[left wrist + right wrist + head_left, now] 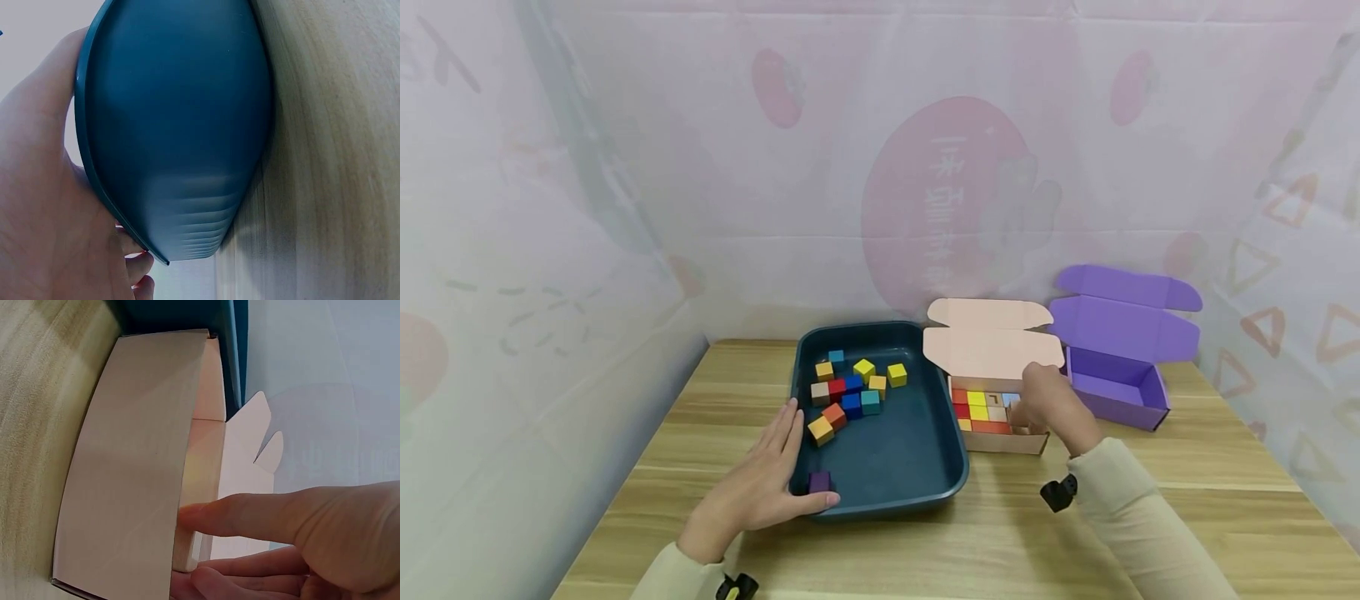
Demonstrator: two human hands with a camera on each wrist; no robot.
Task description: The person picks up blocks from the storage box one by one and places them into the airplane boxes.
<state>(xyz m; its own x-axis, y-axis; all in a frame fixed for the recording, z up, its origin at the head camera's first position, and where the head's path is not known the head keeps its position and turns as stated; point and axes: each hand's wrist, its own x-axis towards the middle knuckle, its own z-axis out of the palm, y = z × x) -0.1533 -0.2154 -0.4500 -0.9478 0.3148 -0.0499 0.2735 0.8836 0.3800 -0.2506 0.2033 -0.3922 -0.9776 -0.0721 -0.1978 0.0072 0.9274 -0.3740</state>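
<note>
My left hand [756, 479] rests on the front-left corner of a dark teal tray [898, 479], fingers extended along the rim and thumb across the front edge. The left wrist view shows the tray's outer wall [175, 125]. Inside the tray, loose coloured cubes lie scattered, with a purple cube [820, 482] near my thumb. My right hand [1048, 404] reaches into the right end of an open pale pink box [1003, 442] holding rows of coloured blocks. In the right wrist view, thumb and fingers pinch a pale wooden block [182, 551], partly hidden by the box wall.
To the right of the pink box stands an open purple box [1116, 404], its lid raised. Everything sits on a wood-grain table [1000, 542]. A printed curtain [805, 208] hangs behind and along the sides.
</note>
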